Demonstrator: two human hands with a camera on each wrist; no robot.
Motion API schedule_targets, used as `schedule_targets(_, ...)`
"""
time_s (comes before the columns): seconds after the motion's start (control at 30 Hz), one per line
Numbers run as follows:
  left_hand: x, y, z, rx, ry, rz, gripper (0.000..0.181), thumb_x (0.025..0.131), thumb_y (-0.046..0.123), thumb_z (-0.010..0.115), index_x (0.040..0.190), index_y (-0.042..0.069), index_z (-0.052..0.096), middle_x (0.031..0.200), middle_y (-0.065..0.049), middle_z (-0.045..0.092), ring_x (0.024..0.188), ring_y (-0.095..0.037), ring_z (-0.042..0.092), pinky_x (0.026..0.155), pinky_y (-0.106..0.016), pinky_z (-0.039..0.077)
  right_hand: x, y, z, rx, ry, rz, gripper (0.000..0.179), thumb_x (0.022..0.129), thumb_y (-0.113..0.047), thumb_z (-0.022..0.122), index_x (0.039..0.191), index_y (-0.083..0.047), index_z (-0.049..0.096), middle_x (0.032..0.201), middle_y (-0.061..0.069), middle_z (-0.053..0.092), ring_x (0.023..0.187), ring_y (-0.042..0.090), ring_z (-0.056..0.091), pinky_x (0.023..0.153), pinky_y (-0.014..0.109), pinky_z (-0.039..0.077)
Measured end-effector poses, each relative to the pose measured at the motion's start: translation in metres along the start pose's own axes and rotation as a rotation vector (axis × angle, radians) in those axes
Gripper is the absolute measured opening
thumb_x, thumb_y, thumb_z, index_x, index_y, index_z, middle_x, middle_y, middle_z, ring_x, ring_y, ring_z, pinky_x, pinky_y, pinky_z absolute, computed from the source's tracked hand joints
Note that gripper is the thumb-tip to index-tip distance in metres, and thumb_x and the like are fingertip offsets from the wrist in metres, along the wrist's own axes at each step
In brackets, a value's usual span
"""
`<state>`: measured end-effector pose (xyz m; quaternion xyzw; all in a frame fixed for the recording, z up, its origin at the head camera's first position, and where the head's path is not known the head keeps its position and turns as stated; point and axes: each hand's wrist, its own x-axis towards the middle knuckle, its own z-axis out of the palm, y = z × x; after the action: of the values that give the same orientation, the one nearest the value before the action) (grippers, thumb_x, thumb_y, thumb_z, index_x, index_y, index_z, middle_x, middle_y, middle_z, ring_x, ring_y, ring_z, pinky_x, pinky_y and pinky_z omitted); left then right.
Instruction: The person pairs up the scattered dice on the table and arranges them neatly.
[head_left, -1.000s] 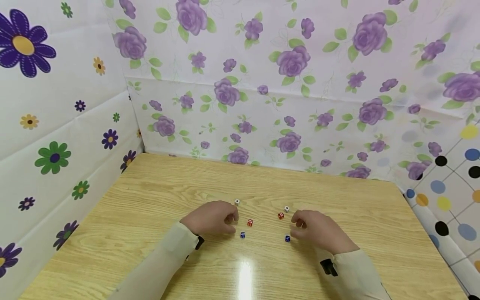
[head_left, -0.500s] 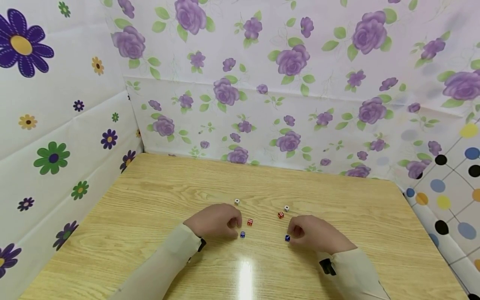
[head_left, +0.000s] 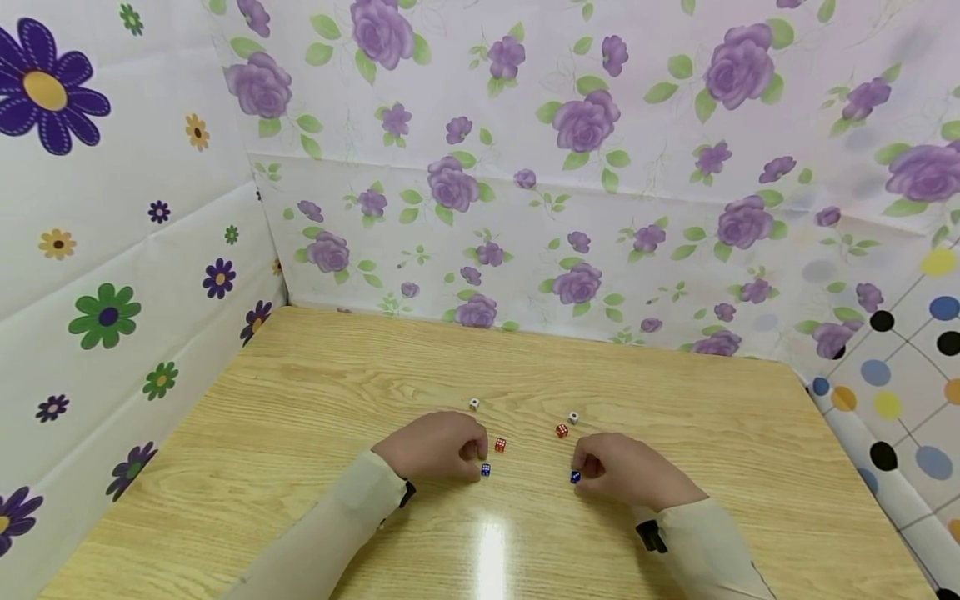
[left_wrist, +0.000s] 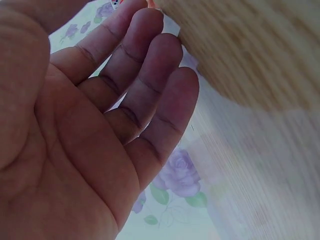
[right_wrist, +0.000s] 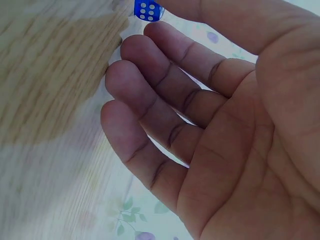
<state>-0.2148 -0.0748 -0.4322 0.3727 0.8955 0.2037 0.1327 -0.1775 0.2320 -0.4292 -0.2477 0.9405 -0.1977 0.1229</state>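
In the head view my left hand [head_left: 438, 447] is low over the table, its thumb and forefinger tips at a blue die [head_left: 486, 469]. Whether they pinch it cannot be told; the left wrist view cuts off those fingertips. My right hand [head_left: 630, 468] has thumb and forefinger at a second blue die [head_left: 575, 477], which the right wrist view shows as a blue die [right_wrist: 148, 10] with white pips between thumb and forefinger. Just beyond the left fingertips lies a red die [head_left: 500, 445]. Another red die [head_left: 562, 431] lies beyond the right hand.
A white die [head_left: 474, 404] lies behind the left hand, and another white die [head_left: 573, 417] beside the right-hand red one. The wooden table [head_left: 337, 358] meets a wall hung with flowered cloth [head_left: 525, 208] at the back. Patterned cloth also stands at both sides.
My left hand has moved right and slightly nearer to its blue die. The right hand has come in to its blue die, thumb and forefinger closing. The dice have not visibly moved.
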Motion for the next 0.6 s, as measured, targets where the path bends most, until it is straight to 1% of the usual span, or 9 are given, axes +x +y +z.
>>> schedule_targets(0.23, 0.0008, 0.0025, 0.0011, 0.015, -0.001, 0.005, 0.011, 0.081, 0.025, 0.073, 0.089, 0.024, 0.065, 0.075, 0.012, 0.056, 0.066, -0.004, 0.047, 0.067, -0.023, 0.044, 0.0016, 0.0017, 0.0022, -0.034, 0.025, -0.009, 0.011, 0.083, -0.024, 0.074, 0.087, -0.026, 0.063, 0.078, -0.017, 0.055, 0.068, 0.001, 0.050, 0.064, 0.025, 0.044)
schedule_targets(0.47, 0.0029, 0.0017, 0.0042, 0.022, 0.007, 0.014, 0.008, 0.082, 0.020, 0.071, 0.085, 0.024, 0.064, 0.075, 0.015, 0.056, 0.064, -0.004, 0.048, 0.066, -0.022, 0.045, 0.0025, 0.0038, 0.0047, -0.066, 0.070, -0.017, 0.010, 0.084, -0.025, 0.072, 0.085, -0.027, 0.063, 0.078, -0.017, 0.055, 0.067, 0.001, 0.050, 0.063, 0.025, 0.043)
schedule_targets(0.6, 0.0037, 0.0027, 0.0050, 0.028, 0.012, 0.025, 0.008, 0.083, 0.020, 0.071, 0.084, 0.024, 0.064, 0.076, 0.015, 0.057, 0.065, -0.003, 0.050, 0.065, -0.022, 0.045, 0.0035, 0.0056, 0.0060, -0.064, 0.062, -0.018, 0.012, 0.082, -0.026, 0.074, 0.088, -0.026, 0.063, 0.079, -0.016, 0.056, 0.069, 0.001, 0.050, 0.064, 0.025, 0.044)
